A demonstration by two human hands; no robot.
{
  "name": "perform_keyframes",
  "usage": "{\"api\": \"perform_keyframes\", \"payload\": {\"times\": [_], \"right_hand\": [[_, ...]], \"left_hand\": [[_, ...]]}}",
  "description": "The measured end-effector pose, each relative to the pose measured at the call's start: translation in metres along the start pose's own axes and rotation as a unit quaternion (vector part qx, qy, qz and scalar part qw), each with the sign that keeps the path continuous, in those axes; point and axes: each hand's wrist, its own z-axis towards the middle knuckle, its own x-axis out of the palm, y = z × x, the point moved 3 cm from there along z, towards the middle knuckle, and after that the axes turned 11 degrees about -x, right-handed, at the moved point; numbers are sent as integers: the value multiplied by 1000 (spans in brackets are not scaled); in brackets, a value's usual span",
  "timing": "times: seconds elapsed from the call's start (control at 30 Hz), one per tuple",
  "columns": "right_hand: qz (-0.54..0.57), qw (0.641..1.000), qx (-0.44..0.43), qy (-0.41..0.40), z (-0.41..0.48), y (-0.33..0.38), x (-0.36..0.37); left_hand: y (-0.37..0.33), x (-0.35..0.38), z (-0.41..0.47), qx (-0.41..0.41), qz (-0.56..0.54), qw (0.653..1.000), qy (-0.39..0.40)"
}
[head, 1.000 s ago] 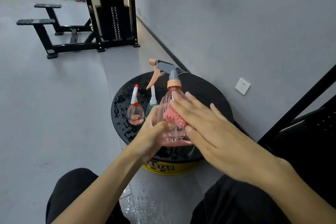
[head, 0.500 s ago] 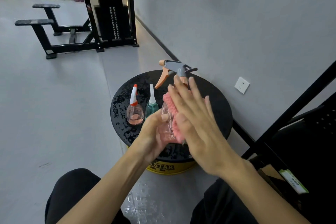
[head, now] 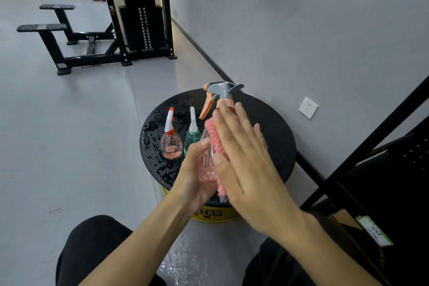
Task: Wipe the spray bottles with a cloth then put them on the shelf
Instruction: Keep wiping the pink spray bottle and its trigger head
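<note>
A clear pink spray bottle (head: 206,165) with a grey and orange trigger head (head: 220,93) is held upright above a round black stool top (head: 274,130). My left hand (head: 197,169) grips its body from the left. My right hand (head: 243,158) lies flat with straight fingers and presses a pink cloth (head: 214,137) against the bottle's right side. On the stool stand a small pink bottle (head: 171,141) with a white and red nozzle and a small green bottle (head: 192,136) with a white nozzle.
The stool top is wet and has a yellow base (head: 216,215). A black shelf frame (head: 371,146) rises at the right, beside a grey wall with a socket (head: 308,107). A black gym machine (head: 139,18) stands far behind. My knees show at the bottom.
The bottle has turned so its trigger points more to the left. My right hand slid the cloth up from the bottle's lower front to its right side and upper body.
</note>
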Motion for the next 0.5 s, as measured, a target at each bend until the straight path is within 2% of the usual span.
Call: {"api": "perform_keyframes", "payload": {"times": [0.1, 0.3, 0.5], "right_hand": [[-7, 1000, -14, 4, -4, 3, 2], [54, 998, 29, -9, 25, -26, -17], [-46, 999, -19, -14, 3, -8, -1]], "left_hand": [[1, -3, 1, -6, 12, 1000, -26], [1, 8, 2, -29, 41, 999, -7], [-1, 3, 3, -35, 23, 997, -69]]}}
